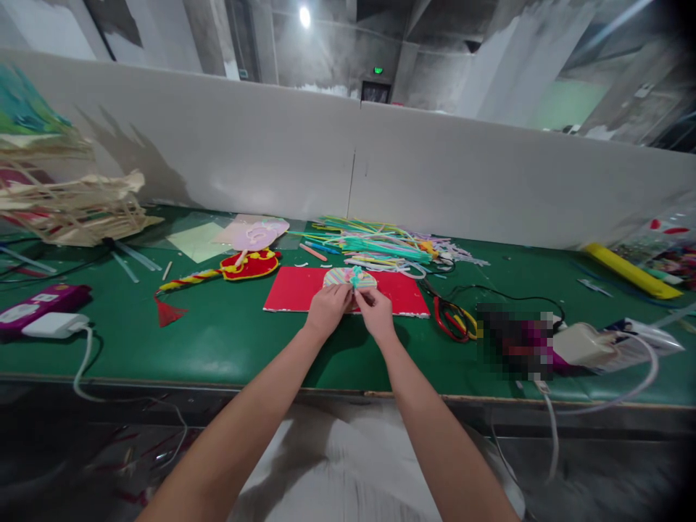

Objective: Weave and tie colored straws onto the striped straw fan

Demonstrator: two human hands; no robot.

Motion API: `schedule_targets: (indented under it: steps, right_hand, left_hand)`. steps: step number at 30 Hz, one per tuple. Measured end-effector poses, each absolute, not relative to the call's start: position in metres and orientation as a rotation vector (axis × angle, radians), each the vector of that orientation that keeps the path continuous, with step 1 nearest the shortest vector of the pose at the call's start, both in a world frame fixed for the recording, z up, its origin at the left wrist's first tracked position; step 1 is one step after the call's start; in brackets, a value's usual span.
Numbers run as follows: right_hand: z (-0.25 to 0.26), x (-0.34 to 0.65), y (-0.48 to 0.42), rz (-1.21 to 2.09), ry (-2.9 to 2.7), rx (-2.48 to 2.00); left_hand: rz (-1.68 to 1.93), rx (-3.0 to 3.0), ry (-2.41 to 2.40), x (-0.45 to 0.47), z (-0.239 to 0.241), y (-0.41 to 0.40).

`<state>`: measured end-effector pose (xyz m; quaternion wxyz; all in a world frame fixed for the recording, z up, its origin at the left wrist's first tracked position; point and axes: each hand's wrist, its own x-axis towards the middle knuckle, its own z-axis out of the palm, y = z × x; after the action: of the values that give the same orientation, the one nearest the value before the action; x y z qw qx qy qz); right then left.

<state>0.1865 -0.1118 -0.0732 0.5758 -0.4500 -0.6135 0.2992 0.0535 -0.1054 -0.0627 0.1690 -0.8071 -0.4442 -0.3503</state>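
A small striped, pastel-coloured craft piece (342, 278) with a teal bit on top lies on a red sheet (296, 290) on the green table (217, 341). My left hand (328, 308) rests against its near edge with the fingers curled and pressed on it. Beside it, my right hand (375, 308) pinches the piece's right side, next to the teal bit. Both hands meet over the red sheet's middle.
Behind the sheet lies a heap of coloured strips (380, 246). A red and yellow ornament with a tassel (228, 270) lies to the left. Scissors with red handles (451, 319) and cables sit to the right, a white charger (54, 325) at left, a yellow bar (631, 272) far right.
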Motion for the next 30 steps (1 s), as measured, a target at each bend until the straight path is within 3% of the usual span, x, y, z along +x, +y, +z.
schedule_targets:
  steps: [16,30]
  right_hand:
    - [-0.072,0.187,-0.108,0.743,-1.402,-1.048]
    - [-0.064,0.181,-0.121,0.513,-1.506,-1.084]
  left_hand:
    - [-0.993,-2.363,-1.18,0.049,-0.059,-0.106]
    - [-1.092,-2.21,-1.343,0.058,-0.06,-0.112]
